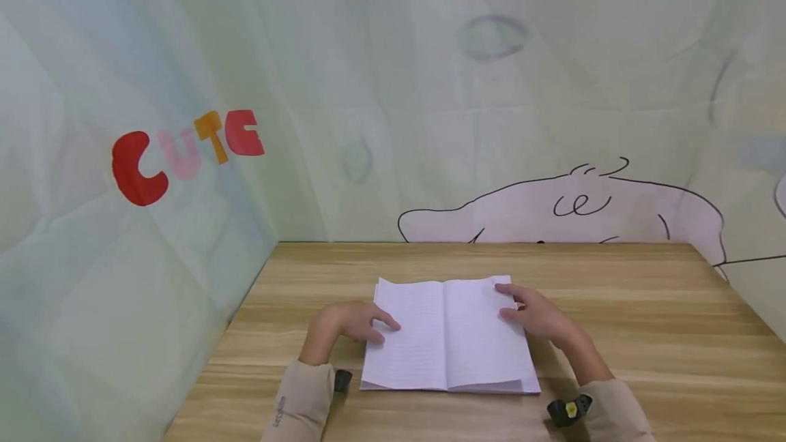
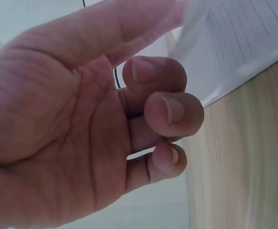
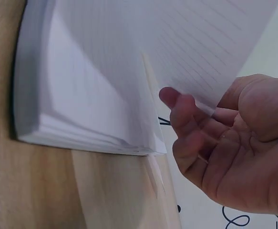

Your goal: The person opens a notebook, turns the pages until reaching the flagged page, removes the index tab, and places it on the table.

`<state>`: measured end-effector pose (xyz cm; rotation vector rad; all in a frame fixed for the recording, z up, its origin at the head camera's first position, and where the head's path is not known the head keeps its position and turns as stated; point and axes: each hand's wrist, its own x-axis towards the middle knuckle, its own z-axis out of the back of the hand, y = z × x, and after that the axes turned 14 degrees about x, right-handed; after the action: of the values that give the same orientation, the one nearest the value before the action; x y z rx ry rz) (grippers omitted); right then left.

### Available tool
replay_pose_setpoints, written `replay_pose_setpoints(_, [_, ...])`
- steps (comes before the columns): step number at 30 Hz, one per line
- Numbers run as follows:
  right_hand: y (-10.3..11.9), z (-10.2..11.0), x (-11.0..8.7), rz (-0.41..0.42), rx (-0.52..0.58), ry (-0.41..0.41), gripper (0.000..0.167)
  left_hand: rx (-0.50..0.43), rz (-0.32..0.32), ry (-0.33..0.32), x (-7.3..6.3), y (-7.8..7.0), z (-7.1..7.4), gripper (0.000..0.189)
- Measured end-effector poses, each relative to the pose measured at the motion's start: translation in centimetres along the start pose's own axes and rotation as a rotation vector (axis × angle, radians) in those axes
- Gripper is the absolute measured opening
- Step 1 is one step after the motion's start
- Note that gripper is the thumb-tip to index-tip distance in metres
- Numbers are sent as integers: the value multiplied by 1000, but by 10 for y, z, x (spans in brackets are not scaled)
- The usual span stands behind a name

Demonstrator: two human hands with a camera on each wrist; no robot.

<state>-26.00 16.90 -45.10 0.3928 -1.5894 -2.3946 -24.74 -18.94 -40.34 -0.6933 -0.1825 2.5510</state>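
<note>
One notebook is laid open, right leaf pinched by right hand, not turned over; left page touched by left hand, thumb and forefinger spread.

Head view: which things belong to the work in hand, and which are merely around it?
Part of the work:
- open notebook
- its raised page, at the right grip
- left grip, touching the left-hand page

Merely around it:
- wooden table, under the notebook
- printed curtain with "CUTE" lettering
- black device by the right sleeve
</note>
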Motion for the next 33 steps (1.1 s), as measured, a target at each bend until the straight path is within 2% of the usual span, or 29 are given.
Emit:
replay_pose_setpoints(4, [1, 3, 0, 47, 86, 16, 51, -4, 66, 13, 0, -1, -1, 36])
replay_pose_setpoints(8, [2, 5, 0, 60, 220, 50, 62, 3, 85, 17, -1, -1, 0, 37])
replay_pose_setpoints(13, [4, 6, 1, 15, 367, 65, 68, 21, 79, 12, -1, -1, 1, 37])
replay_pose_setpoints(18, [7, 5, 0, -18, 432, 50, 72, 67, 75, 12, 0, -1, 0, 37])
replay_pose_setpoints(22, [9, 4, 0, -61, 437, 23, 78, 69, 72, 16, 0, 0, 0, 39])
replay_pose_setpoints(28, [7, 6, 2, -32, 511, 51, 70, 71, 65, 18, 2, -1, 1, 41])
replay_pose_setpoints(33, [6, 4, 2, -31, 584, 91, 62, 45, 104, 21, 1, -2, 1, 42])
